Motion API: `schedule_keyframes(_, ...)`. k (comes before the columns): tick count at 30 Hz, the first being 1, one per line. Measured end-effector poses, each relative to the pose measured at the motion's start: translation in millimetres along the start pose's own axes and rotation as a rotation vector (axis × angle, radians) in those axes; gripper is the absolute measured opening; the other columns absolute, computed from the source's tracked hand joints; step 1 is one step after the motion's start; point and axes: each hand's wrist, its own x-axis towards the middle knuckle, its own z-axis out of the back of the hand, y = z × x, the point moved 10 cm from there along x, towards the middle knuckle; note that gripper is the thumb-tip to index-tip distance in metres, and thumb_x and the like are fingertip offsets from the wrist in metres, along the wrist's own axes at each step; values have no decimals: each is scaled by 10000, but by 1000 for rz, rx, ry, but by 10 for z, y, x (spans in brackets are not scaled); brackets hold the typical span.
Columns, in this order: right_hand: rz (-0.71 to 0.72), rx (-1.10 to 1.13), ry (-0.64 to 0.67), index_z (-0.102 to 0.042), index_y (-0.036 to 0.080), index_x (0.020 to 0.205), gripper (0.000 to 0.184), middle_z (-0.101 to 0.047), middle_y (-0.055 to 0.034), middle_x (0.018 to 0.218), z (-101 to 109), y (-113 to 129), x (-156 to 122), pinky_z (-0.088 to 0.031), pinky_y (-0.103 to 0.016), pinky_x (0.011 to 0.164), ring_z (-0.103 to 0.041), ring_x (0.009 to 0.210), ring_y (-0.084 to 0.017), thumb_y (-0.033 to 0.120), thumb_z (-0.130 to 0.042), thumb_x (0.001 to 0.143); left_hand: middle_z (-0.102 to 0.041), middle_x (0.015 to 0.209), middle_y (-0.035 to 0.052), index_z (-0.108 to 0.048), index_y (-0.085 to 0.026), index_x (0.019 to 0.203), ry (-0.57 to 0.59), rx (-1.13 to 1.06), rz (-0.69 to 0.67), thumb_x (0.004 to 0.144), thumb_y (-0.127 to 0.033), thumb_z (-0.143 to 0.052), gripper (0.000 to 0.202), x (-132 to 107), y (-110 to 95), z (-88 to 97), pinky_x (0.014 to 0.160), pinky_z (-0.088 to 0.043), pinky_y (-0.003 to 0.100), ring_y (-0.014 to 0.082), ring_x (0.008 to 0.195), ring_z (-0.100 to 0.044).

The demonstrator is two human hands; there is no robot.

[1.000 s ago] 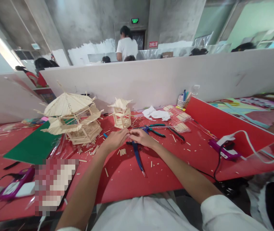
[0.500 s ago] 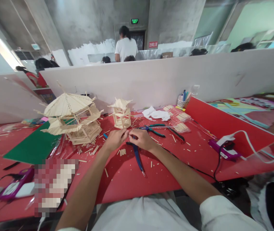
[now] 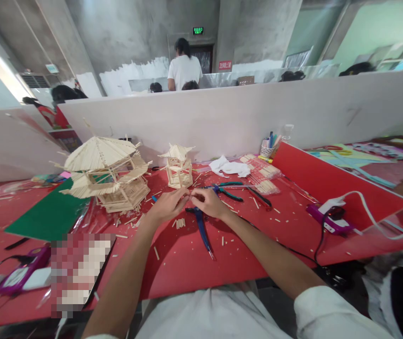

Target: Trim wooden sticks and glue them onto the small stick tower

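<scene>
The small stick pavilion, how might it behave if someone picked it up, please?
The small stick pavilion is probably light for its size, being open framework. Its slender, projecting roof tips might snap if gripped.

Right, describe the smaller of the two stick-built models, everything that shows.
The smaller model looks built of pale, thin wooden sticks in two tiers. A peaked roof with projecting corner tips tops it; below are open post framing and a many-sided base. It stands upright on the red tabletop, in front of the white partition and right of the larger model, with loose sticks beside it. The left grip is close in front; contact can't be made out from this view.
</scene>
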Motion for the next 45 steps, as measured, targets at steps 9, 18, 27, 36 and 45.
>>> schedule_keyframes(9,-47,28,-14,-613,164,761,196,-572,12,660,-20,-99,13,-343,-236,583,-456,576,-116,312,-527,857,-703,894,50,-533,-200,1074,46,183,49,964,-332,-415,209,7,104,-123,598,-382,237,189,733,-662)
schedule_keyframes(18,-15,-19,-17,-600,167,711,131,-543,25,618,-14,-12,1,-333,-232,576,-425,549,-107,231,-531,803,-697,915,68,-516,-200,1040,99,219,77,928,-266,-428,157,19,69,-165,591,-361,252,205,748,-661)
schedule_keyframes(27,-28,53,-46,-572,163,679,125,-500,39,599,2,-39,-5,-324,-220,558,-414,553,-98,220,-536,785,-692,902,47,-494,-208,1043,112,227,66,927,-261,-396,160,19,19,-152,618,-378,268,213,766,-659)
schedule_keyframes(36,-37,13,-46,-574,169,695,149,-501,37,596,-11,-75,1,-308,-231,555,-412,548,-105,242,-525,815,-694,958,62,-536,-204,1077,62,272,29,967,-305,-376,220,10,18,-116,604,-382,257,199,772,-659)
schedule_keyframes(45,-32,1,-26,-555,173,690,221,-527,24,621,-12,-92,13,-317,-237,580,-434,567,-114,276,-499,877,-672,986,63,-588,-211,1062,56,306,-27,978,-302,-352,267,17,-11,-137,574,-354,249,174,730,-628)
